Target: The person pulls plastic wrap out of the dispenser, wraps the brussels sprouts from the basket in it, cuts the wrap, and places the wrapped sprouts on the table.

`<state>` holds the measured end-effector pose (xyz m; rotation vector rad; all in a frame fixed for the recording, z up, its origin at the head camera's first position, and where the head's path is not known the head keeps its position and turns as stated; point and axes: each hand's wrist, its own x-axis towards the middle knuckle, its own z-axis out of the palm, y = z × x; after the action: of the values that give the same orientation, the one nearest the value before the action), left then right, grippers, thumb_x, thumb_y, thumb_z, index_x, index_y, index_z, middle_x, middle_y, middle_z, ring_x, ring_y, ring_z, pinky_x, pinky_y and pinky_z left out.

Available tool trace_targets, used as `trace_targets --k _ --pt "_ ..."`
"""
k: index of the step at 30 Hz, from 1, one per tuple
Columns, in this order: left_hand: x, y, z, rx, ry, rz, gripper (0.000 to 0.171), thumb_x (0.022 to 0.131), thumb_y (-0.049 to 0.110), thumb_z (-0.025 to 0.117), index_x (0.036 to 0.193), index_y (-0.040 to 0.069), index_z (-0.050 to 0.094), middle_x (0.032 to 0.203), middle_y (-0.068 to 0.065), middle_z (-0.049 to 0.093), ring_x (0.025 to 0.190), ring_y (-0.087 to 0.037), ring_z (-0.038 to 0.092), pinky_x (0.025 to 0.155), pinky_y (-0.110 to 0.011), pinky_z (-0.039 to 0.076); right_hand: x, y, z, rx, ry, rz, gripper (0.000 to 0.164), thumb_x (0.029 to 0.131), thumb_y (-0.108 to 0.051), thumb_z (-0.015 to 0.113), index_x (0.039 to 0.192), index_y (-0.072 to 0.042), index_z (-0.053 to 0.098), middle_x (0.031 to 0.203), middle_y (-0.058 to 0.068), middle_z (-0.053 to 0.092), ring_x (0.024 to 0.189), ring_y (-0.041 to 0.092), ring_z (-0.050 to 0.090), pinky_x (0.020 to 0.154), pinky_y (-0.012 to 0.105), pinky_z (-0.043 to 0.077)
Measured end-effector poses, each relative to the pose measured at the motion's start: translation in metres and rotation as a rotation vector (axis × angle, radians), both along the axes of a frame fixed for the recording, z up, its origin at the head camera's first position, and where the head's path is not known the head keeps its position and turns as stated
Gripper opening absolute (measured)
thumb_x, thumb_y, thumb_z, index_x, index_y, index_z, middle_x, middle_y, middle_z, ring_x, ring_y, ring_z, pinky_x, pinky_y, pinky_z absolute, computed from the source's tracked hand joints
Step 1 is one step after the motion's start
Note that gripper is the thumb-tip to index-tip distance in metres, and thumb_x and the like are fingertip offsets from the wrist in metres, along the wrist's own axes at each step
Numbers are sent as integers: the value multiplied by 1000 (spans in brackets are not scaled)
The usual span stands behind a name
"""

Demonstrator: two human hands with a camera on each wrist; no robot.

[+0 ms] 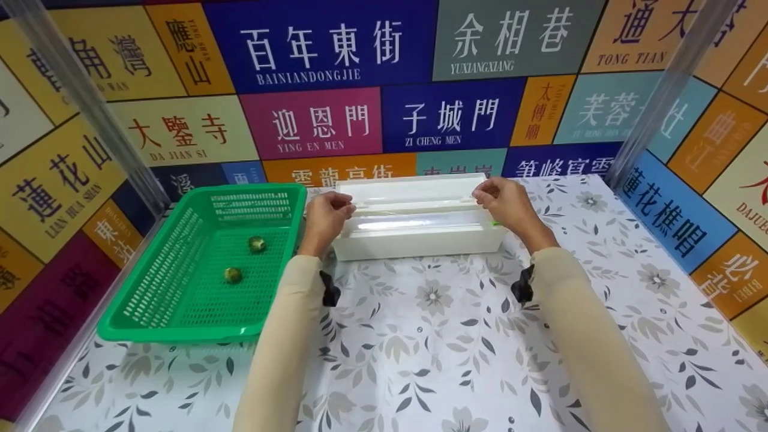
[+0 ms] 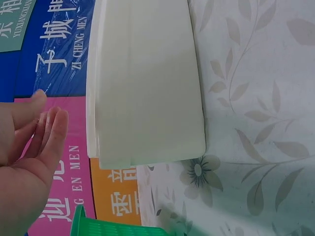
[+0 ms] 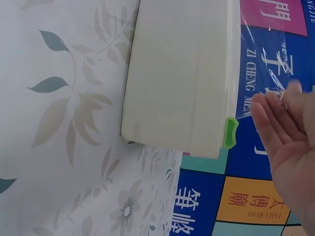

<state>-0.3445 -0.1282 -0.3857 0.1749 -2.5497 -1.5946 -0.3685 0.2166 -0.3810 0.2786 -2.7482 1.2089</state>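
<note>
A long white cling film dispenser box (image 1: 420, 245) lies on the table, its white lid (image 1: 414, 187) raised at the back. Clear cling film (image 3: 266, 59) stretches up from the box between the two hands. At the box's left end, my left hand (image 1: 327, 219) pinches one corner of the film between thumb and fingers. On the right, the other corner is pinched by my right hand (image 1: 510, 204). A green slider (image 3: 230, 132) sits at the right end of the box's edge, just below the right hand.
Left of the box stands a green plastic basket (image 1: 180, 334) with two small round green-brown pieces (image 1: 257, 244) inside. A floral cloth (image 1: 432, 336) covers the table. Behind rises a wall of coloured sign panels (image 1: 324, 45), with clear posts (image 1: 666, 90) at the corners.
</note>
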Motion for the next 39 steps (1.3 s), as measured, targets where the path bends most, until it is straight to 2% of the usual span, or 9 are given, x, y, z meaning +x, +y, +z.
trace_targets --k 5,10,13,16,21,28,31,39 --pt "-1 -3 0 -20 -32 30 18 97 15 66 109 4 74 104 -12 71 89 -21 67 82 -30 61 -1 1 -2 -9 -19 -5 31 99 -12 63 127 1 63 112 21 66 104 31 63 88 36 52" --pt "-1 -3 0 -98 1 51 19 96 19 68 108 7 76 107 -10 73 94 -21 61 86 -31 55 0 0 -2 -33 -2 -45 28 99 -7 61 125 1 66 112 21 68 101 29 66 82 27 52" --pt "-2 -2 1 -99 8 54 19 97 20 67 108 8 76 109 -9 72 98 -22 60 92 -33 53 1 0 -2 -26 24 -72 21 98 -8 62 116 -1 71 112 20 71 100 28 66 84 30 52" --pt "-2 -1 1 -101 16 53 19 98 21 66 108 9 75 109 -9 72 100 -23 61 94 -35 53 1 0 -1 -22 37 -92 18 98 -9 63 110 -2 74 113 20 72 102 30 65 89 38 53" --pt "-2 0 -1 -104 63 31 19 98 22 65 107 7 74 110 -10 72 100 -23 62 95 -35 54 0 1 -1 -34 18 -136 20 98 -13 64 111 -2 74 120 21 71 115 34 63 98 46 51" --pt "-5 0 -1 -25 49 -2 19 99 20 63 108 6 72 105 -11 72 97 -22 64 91 -33 54 0 4 -2 -45 35 -166 23 98 -14 65 116 -3 73 115 20 73 108 32 67 90 40 52" --pt "-6 -1 1 -29 71 -8 19 99 18 63 109 5 73 104 -13 72 95 -22 65 88 -33 55 0 5 -2 -43 47 -164 22 97 -15 66 115 -2 73 113 20 73 106 32 67 89 40 52" --pt "-5 -9 15 -41 133 -19 19 99 14 62 108 0 72 103 -16 71 92 -23 68 89 -34 59 1 0 7 -60 51 -147 19 97 -15 66 110 -3 74 110 19 74 102 30 70 90 38 54"
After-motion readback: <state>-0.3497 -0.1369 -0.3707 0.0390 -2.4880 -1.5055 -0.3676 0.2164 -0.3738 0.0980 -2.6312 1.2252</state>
